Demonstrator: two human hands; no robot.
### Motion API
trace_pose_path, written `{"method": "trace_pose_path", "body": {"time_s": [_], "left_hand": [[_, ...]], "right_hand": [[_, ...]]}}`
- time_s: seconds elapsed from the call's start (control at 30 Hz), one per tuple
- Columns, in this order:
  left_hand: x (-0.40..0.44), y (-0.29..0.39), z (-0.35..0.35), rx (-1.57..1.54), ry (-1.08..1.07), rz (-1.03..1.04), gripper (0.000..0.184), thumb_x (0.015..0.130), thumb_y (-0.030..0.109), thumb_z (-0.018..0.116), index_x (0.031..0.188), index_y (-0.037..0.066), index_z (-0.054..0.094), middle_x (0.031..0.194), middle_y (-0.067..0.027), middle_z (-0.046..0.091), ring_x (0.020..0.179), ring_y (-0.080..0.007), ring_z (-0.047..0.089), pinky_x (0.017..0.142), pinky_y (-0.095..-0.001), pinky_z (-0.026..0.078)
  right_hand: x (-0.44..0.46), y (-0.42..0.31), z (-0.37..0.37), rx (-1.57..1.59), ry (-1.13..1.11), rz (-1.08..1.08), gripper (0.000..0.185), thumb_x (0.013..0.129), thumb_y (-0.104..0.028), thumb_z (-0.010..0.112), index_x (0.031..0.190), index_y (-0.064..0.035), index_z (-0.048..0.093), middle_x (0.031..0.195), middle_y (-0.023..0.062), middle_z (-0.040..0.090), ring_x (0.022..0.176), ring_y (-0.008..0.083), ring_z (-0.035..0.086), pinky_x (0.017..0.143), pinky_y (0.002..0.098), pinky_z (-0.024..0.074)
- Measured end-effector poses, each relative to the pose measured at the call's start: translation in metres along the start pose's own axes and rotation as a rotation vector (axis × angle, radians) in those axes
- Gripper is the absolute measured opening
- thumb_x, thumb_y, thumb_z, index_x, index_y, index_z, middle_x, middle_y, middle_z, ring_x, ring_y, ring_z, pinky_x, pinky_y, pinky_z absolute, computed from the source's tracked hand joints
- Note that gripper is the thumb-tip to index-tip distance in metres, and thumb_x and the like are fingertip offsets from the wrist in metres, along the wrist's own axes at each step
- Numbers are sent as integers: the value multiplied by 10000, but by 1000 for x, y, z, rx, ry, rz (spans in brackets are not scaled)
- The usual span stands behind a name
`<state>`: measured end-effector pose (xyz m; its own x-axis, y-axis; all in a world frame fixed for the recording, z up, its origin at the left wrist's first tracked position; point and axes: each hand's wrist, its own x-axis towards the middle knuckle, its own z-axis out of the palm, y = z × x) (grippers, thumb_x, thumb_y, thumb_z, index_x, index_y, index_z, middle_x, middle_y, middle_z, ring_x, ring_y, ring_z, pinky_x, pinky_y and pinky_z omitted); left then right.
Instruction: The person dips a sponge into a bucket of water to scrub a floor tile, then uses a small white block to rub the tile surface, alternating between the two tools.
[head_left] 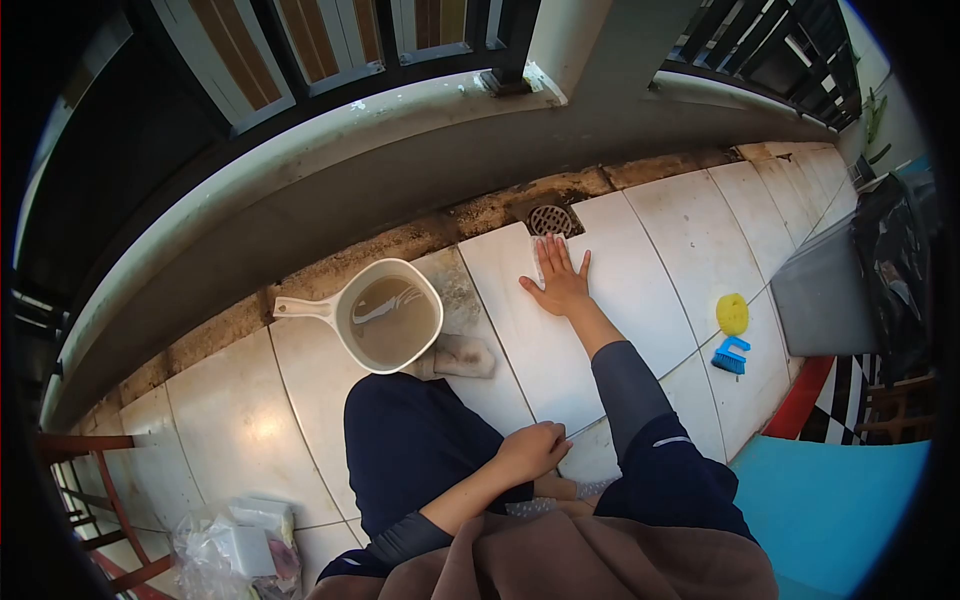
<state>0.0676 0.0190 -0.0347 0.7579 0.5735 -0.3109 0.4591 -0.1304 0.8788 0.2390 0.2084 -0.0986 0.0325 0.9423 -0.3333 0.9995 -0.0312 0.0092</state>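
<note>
My right hand (562,280) lies flat with spread fingers on a white cloth or tissue (540,262), pressed on the white floor tiles (520,320) just below a round drain grate (549,221). Close to my lap, my left hand (535,450) is curled closed near my knee; what it holds, if anything, cannot be made out. A white dipper (390,315) with cloudy water stands left of my right hand, its handle pointing left. Beside the dipper, a stained, rolled cloth (462,357) rests on the floor.
At the right lie a yellow sponge (732,314) and a blue brush (731,355), near a grey bin (825,290) with a black bag. A plastic bag (240,545) with white packages sits at lower left. A low wall (400,190) with a railing runs behind.
</note>
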Motion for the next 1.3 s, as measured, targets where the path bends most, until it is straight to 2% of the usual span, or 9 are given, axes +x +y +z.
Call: {"method": "trace_pose_path", "body": {"time_s": [0.17, 0.33, 0.43, 0.6, 0.73, 0.9, 1.1, 1.3], "left_hand": [[-2, -7, -2, -6, 47, 24, 267, 855, 253, 515, 808, -6, 561, 772, -170, 584, 745, -331, 565, 667, -398, 437], [-1, -11, 4, -8, 108, 128, 266, 835, 250, 527, 750, 1, 564, 719, -179, 585, 696, -343, 568, 638, -418, 433], [-8, -1, -2, 25, 15, 78, 267, 849, 251, 523, 827, -10, 574, 768, -178, 600, 729, -335, 575, 670, -399, 444], [-10, -2, 1, 38, 50, 53, 269, 843, 250, 523, 845, -11, 590, 796, -187, 613, 754, -335, 589, 684, -396, 451], [-10, 4, 2, -87, 90, 45, 279, 841, 259, 519, 822, -10, 592, 791, -185, 612, 751, -340, 587, 678, -403, 449], [-9, 4, 3, 81, 97, -11, 275, 840, 262, 521, 780, 0, 582, 752, -175, 598, 729, -340, 578, 659, -413, 445], [-11, 8, 2, 80, 113, -71, 292, 852, 281, 510, 747, 14, 564, 752, -162, 592, 732, -334, 579, 654, -416, 449], [-8, 8, 3, 103, 63, -116, 294, 873, 305, 475, 801, 30, 553, 818, -139, 578, 775, -318, 577, 677, -412, 461]], "right_hand": [[-32, 1, 13, -7, 40, -51, 846, 824, -681, 254, 1432, -153, -5, 1497, 19, -67, 1373, 180, -79, 1034, 576, -107], [-120, 13, 49, -23, 132, -176, 873, 813, -665, 325, 1432, -120, 41, 1500, 43, -15, 1378, 196, -46, 1029, 592, -90], [-184, 14, 65, -26, 88, -232, 886, 787, -613, 420, 1427, -96, 92, 1498, 68, 24, 1380, 212, -7, 1019, 622, -55], [-227, 9, 66, -66, 5, -257, 919, 735, -569, 494, 1419, -78, 129, 1494, 104, 43, 1381, 234, 25, 1002, 651, -35], [-205, 7, 58, -82, 26, -275, 853, 793, -570, 437, 1423, -92, 119, 1496, 83, 42, 1380, 230, 24, 1012, 637, -31], [-130, -4, 50, -40, 133, -239, 781, 850, -603, 326, 1429, -124, 113, 1500, 28, 25, 1379, 202, 5, 1034, 603, -35], [-36, -23, 20, -24, 73, -149, 772, 874, -594, 257, 1431, -115, 23, 1499, 36, -42, 1376, 206, -66, 1054, 562, -48], [33, -38, 2, -74, 89, -86, 789, 866, -629, 188, 1428, -108, -1, 1496, 29, -60, 1369, 174, -108, 1067, 483, -123]]}}
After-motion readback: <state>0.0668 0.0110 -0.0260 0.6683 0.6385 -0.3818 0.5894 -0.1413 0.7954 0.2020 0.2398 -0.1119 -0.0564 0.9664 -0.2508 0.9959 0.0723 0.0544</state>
